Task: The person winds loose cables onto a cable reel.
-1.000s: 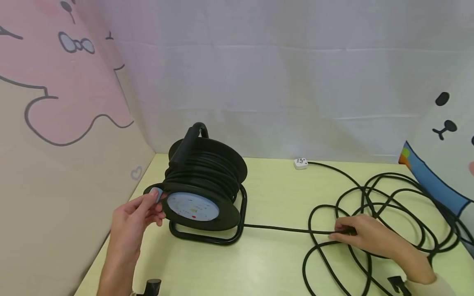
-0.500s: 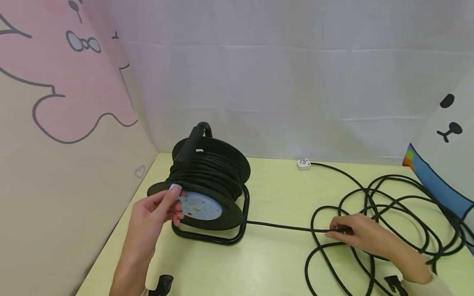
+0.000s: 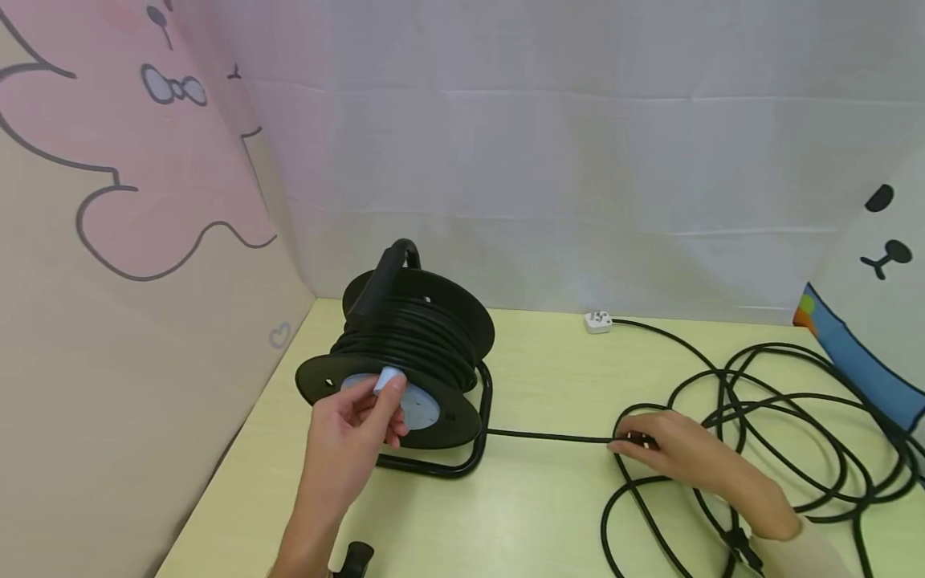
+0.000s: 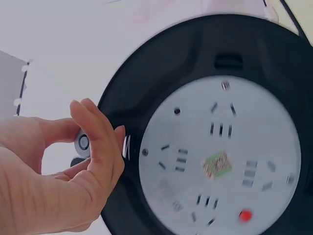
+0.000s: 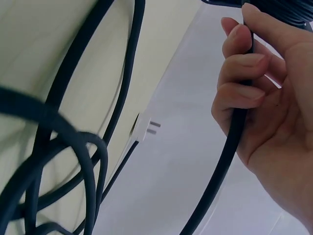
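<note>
A black cable reel (image 3: 318, 376) stands on its tubular frame at the left of the table, thick black cable wound round its drum. My left hand (image 3: 345, 445) pinches the reel's pale blue crank knob (image 3: 389, 379) between thumb and fingers, in front of the socket face (image 3: 421, 407). In the left wrist view, that round face (image 4: 190, 125) carries several socket slots and a red button. To the right, my right hand (image 3: 679, 449) holds the cable (image 3: 545, 435), which runs fairly straight to the reel. Curled fingers wrap this cable (image 5: 217, 174) in the right wrist view.
Loose cable loops (image 3: 776, 347) spread over the right side of the table, some under my right forearm. A white plug (image 3: 597, 322) lies near the back wall (image 3: 578, 185). Printed walls rise at left and right.
My left hand has carried the crank knob rightward across the reel's face, and the reel has turned. My right hand has shifted a little left toward the reel, still gripping the cable.
</note>
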A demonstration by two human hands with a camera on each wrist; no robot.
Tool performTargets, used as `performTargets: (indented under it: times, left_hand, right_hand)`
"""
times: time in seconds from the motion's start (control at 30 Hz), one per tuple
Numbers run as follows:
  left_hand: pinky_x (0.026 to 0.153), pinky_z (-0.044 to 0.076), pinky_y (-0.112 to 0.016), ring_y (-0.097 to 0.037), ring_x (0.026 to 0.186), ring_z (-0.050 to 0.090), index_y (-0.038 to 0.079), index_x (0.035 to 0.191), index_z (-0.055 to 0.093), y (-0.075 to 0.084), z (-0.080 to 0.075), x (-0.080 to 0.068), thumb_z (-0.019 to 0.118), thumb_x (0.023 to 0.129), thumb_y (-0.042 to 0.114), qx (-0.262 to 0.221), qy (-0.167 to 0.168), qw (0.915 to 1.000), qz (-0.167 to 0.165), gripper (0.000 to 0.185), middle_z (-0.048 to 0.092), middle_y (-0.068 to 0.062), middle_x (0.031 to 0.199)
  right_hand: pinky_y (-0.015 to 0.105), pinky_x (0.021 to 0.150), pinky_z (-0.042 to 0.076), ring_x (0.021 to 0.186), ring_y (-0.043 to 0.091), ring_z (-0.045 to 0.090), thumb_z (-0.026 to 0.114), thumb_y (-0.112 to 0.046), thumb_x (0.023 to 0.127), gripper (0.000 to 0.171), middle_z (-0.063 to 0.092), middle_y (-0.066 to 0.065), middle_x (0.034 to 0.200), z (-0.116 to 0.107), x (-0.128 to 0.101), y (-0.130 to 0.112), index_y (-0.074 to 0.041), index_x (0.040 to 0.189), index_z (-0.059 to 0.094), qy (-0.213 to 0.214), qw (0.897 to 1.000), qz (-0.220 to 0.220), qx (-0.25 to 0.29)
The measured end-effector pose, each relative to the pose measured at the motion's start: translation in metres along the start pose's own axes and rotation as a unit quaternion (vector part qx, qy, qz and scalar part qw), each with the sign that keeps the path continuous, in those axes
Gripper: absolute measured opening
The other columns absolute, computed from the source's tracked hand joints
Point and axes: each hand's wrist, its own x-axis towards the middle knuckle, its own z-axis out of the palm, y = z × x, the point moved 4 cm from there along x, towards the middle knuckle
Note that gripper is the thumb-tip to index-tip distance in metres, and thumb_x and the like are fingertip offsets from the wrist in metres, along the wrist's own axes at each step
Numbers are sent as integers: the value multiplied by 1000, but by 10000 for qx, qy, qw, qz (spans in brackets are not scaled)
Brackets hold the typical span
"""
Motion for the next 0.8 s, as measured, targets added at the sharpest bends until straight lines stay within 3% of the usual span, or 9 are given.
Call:
performTargets:
  times: [0.3, 0.47, 0.63, 0.8]
  left_hand:
    - [53, 58, -28, -21, 56, 63, -2, 87, 71, -12, 32, -8, 70, 100, 22, 130, -556, 9983, -114, 27, 65, -10, 69]
    - [51, 54, -25, -19, 53, 60, -1, 88, 71, -27, 48, -13, 70, 101, 25, 177, -831, 9963, -162, 29, 64, -5, 66]
    - [51, 55, -25, -16, 53, 62, 2, 87, 73, -48, 61, -18, 70, 100, 26, 331, -1143, 9926, -260, 28, 65, -6, 65]
    - [50, 56, -25, -12, 53, 62, -2, 86, 71, -70, 66, -19, 71, 99, 21, 254, -1415, 9883, -507, 27, 66, -11, 68]
  right_hand:
    - [16, 51, 39, 60, -7, 40, 68, -18, 101, 10, 56, -19, 75, 14, 23, -19, -22, 92, 68, 362, 9977, -558, -90]
    - [16, 51, 40, 61, -8, 42, 68, -18, 101, 8, 60, -18, 79, 19, 33, -30, -21, 94, 70, 350, 9973, -647, -68]
    - [15, 49, 37, 58, -8, 39, 72, -25, 98, 11, 57, -22, 73, 13, 35, -36, -23, 88, 68, 513, 9965, -573, -338]
    - [11, 47, 30, 56, -11, 31, 79, -23, 91, 19, 45, -26, 67, -4, 25, -37, -27, 81, 64, 1016, 9884, -881, -702]
